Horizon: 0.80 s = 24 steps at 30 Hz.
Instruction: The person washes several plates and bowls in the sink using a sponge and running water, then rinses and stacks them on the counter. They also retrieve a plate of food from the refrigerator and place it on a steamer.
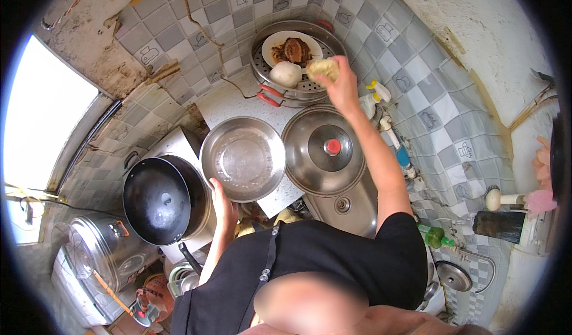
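My left hand (223, 207) grips the near left rim of a shallow round stainless steel pan (242, 158), tilted to show its bare inside. My right hand (343, 87) reaches forward with a pale yellow lumpy bun (322, 70) in its fingers, slightly blurred. Below the bun is a perforated steel steamer tier (308, 86) with red handles. In the tier sit a white plate (273, 44) of sliced dark braised meat (296, 51) and a smooth white steamed bun (286, 74). A steel lid (308, 174) with a red knob lies just right of the pan.
A black wok (156, 201) stands at the left, a large steel pot (111, 250) beyond it. The sink (362, 212) lies partly beneath the lid. Near the tiled wall are a spray bottle (374, 98) and a tap pipe (391, 131). A twisted cord (201, 28) hangs down to the counter (223, 102).
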{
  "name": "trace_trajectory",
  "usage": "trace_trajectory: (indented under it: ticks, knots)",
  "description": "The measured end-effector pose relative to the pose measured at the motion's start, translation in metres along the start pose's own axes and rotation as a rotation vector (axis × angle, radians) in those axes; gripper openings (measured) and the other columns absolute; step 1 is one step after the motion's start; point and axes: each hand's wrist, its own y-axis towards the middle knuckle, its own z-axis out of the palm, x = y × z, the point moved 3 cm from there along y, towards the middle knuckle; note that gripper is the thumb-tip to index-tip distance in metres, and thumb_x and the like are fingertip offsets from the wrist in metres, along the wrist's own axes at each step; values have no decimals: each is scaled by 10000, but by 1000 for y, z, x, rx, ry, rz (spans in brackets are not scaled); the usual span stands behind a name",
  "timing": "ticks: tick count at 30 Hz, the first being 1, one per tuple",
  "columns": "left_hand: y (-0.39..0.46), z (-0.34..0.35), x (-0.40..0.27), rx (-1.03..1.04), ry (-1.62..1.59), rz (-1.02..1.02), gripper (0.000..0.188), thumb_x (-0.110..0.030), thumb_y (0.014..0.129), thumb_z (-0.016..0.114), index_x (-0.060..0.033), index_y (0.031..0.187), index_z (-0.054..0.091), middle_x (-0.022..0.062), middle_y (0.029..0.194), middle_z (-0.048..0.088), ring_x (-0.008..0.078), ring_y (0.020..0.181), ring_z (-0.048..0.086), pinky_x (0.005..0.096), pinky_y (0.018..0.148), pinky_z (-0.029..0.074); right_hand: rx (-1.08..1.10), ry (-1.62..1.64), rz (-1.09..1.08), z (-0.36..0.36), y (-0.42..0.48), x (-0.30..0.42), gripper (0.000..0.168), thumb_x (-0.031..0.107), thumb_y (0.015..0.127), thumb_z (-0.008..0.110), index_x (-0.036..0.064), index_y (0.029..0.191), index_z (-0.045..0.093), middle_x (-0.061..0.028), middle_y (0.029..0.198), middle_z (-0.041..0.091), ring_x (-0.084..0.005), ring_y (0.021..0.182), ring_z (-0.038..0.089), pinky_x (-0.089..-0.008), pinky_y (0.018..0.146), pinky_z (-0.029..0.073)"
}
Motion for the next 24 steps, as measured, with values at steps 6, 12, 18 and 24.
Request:
trace_trajectory:
  ticks: [6,12,18,24]
  knots:
    - [-6,6,0,-45,33,-35,711,-591,913,521,-122,1422,359,66,1419,416,218,1275,421,388,1042,359,429,-386,18,32,73,-110,578,239,702,802,-9,1161,553,-232,1090,641,-370,1041,616,-406,896,481]
    - [-10,6,-2,-56,37,-26,713,-584,915,524,-115,1425,357,80,1418,417,231,1279,421,387,1041,365,954,-421,125,71,93,-132,565,295,707,775,-19,1153,630,-233,1140,634,-353,1075,606,-400,921,475]
    - [-14,5,-8,-18,37,20,715,-582,925,505,-102,1430,344,84,1408,423,229,1273,422,393,1043,365,725,-812,3,76,78,-111,277,159,758,663,-17,971,683,-210,985,681,-349,927,661,-426,807,528]
    - [-10,5,-8,-10,48,37,719,-581,925,507,-97,1430,340,82,1391,431,234,1253,434,394,1031,371,214,-533,-14,31,89,-112,223,81,798,655,24,1012,684,-206,1009,655,-369,986,615,-429,854,498]
